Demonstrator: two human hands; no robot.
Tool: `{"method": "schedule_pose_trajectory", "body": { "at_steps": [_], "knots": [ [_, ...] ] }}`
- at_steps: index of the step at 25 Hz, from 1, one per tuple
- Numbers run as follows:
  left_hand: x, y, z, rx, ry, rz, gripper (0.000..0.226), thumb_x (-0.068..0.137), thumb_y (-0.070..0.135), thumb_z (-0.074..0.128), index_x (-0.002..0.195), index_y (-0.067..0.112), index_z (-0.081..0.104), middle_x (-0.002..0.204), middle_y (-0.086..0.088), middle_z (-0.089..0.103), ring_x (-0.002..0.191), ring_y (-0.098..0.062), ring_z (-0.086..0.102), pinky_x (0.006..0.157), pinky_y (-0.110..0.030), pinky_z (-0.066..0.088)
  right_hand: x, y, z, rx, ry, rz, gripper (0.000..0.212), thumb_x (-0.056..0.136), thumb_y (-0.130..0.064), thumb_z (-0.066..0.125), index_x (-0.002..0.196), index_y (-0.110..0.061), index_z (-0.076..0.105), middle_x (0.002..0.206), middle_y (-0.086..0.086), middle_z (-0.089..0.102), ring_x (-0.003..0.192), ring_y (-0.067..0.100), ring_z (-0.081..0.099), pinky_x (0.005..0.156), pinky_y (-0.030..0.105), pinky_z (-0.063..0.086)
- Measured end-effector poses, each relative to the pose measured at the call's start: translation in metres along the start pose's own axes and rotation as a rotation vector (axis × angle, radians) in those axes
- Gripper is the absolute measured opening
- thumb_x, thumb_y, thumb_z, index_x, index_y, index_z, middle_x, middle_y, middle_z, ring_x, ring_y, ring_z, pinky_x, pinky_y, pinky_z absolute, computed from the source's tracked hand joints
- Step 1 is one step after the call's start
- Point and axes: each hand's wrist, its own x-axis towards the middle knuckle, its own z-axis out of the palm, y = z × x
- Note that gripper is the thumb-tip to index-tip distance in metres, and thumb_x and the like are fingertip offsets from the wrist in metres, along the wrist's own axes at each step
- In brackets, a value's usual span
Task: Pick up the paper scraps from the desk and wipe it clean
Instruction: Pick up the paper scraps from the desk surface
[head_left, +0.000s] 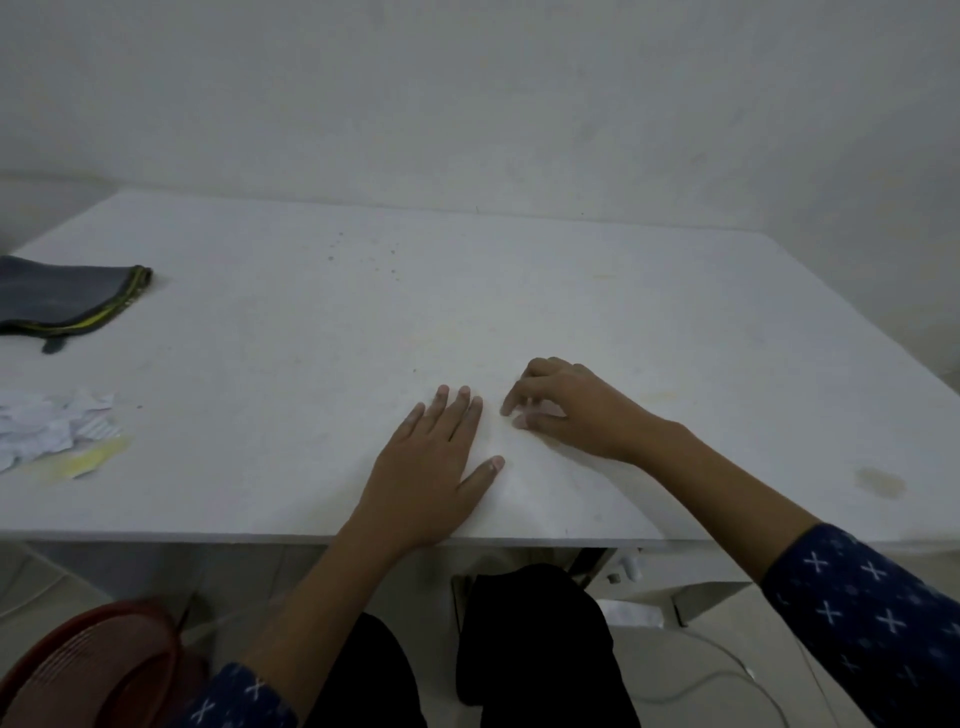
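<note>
Legible text: none; no letters, numbers or brand marks can be read in the head view.
Paper scraps (52, 431): at 9 o'clock on the tabletop (311, 312); faint striped print on some pieces, too blurred to read.
Cloth (62, 296): at 10 o'clock on the tabletop; yellow-green edge stripe with dark marks, not readable as lettering.
Right sleeve (872, 623): at 4 o'clock; repeated white cross marks, a fabric pattern.
Left sleeve (239, 701): at 7 o'clock; same white cross marks.

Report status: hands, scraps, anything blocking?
Left hand flat on desk, open. Right hand curled, fingertips at desk; scrap under it unclear. Scraps piled far left, cloth beyond them. Nothing blocking.
</note>
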Motion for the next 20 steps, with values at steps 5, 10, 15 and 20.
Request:
{"method": "schedule_pose_trajectory", "body": {
  "at_steps": [5,10,15,20],
  "knots": [
    [0.000,0.000,-0.001,-0.009,0.007,-0.003,0.080,0.083,0.061,0.000,0.150,0.017,0.007,0.158,-0.001,0.005,0.146,-0.016,-0.001,0.113,-0.027,-0.005,0.011,-0.002,-0.001,-0.039,-0.054,-0.033,0.007,0.090,-0.022,0.054,0.095,-0.022,0.060,0.098,-0.003,0.054,0.088,0.009,0.046,0.080,0.025,0.040],
    [0.001,0.000,0.000,0.001,0.004,-0.005,0.079,0.084,0.062,0.001,0.150,0.018,0.006,0.158,0.000,0.005,0.146,-0.015,-0.002,0.114,-0.027,-0.006,0.010,-0.003,-0.004,0.038,-0.132,-0.037,0.005,0.090,-0.018,0.055,0.093,-0.016,0.058,0.091,-0.005,0.051,0.078,0.004,0.045,0.069,0.015,0.035],
    [0.000,0.001,-0.001,-0.021,0.021,-0.004,0.079,0.085,0.062,0.005,0.150,0.016,0.010,0.158,-0.002,0.009,0.146,-0.016,0.001,0.114,-0.026,-0.004,0.008,-0.005,-0.009,0.143,-0.139,-0.021,0.018,0.087,-0.011,0.057,0.102,-0.019,0.059,0.089,-0.004,0.058,0.081,0.009,0.054,0.073,0.021,0.046],
    [-0.002,0.002,-0.003,-0.031,0.018,-0.007,0.080,0.084,0.062,0.003,0.150,0.017,0.008,0.158,-0.001,0.007,0.146,-0.014,-0.001,0.114,-0.026,-0.006,0.013,-0.005,-0.008,0.123,-0.154,-0.002,0.018,0.088,-0.011,0.056,0.102,-0.019,0.064,0.090,0.000,0.061,0.082,0.013,0.057,0.074,0.024,0.047]
  ]
}}
